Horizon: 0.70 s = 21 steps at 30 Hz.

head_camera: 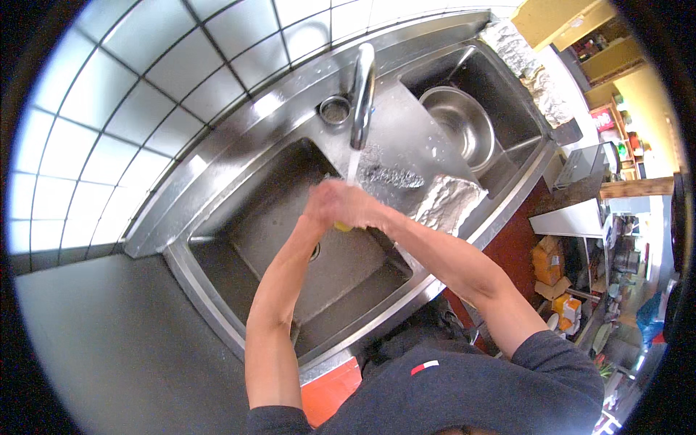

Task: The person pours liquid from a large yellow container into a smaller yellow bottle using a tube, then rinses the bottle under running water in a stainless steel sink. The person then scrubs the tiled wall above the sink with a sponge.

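Observation:
Water runs from the chrome faucet [363, 98] onto my hands, which are pressed together over the upper right edge of the left sink basin [288, 228]. My left hand [323, 202] and my right hand [356, 204] overlap and are blurred, so their fingers cannot be made out. Something yellow [342, 226] shows just beneath them; which hand touches it is unclear. Splashing water lies on the steel divider [399, 138] beside my hands. A wet, crumpled whitish cloth or foil [452, 202] rests on the divider's front part.
A steel bowl [462, 128] sits in the right basin. A small round steel cup or drain fitting [335, 110] is beside the faucet base. Crumpled foil [527, 70] covers the far right rim. A grey counter [109, 337] adjoins the sink at left, under a tiled wall [163, 70]. Cardboard boxes [547, 263] stand at right.

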Motion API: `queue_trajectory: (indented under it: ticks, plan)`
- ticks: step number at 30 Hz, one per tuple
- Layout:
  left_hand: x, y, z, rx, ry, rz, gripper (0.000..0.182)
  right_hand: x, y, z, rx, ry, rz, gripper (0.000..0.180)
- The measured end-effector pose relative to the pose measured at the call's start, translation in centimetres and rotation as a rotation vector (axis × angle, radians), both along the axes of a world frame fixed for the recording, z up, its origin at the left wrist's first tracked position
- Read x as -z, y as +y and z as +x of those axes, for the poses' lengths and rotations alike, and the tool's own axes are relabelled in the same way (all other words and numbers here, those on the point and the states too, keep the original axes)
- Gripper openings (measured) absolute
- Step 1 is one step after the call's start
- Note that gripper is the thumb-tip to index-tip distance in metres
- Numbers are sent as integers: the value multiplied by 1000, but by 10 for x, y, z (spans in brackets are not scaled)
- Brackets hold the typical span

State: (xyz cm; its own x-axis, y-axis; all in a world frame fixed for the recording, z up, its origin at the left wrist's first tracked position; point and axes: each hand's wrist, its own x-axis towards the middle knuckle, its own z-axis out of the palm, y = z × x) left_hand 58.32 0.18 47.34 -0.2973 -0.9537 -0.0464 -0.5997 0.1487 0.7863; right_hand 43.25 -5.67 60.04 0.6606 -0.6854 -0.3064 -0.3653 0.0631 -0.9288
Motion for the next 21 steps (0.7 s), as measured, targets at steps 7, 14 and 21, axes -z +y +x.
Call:
queue_trajectory:
  ticks: [7,14,21]
  plan:
    - [-60,-18,-4,36,-617,503,70,-18,-106,-52,42,115,-1148,29]
    - [-33,49,-24,-742,-120,595,65,4,-182,-28,-454,268,-1266,18]
    - [-104,122,-36,-1357,442,606,35,-12,-229,-70,-49,26,-843,26]
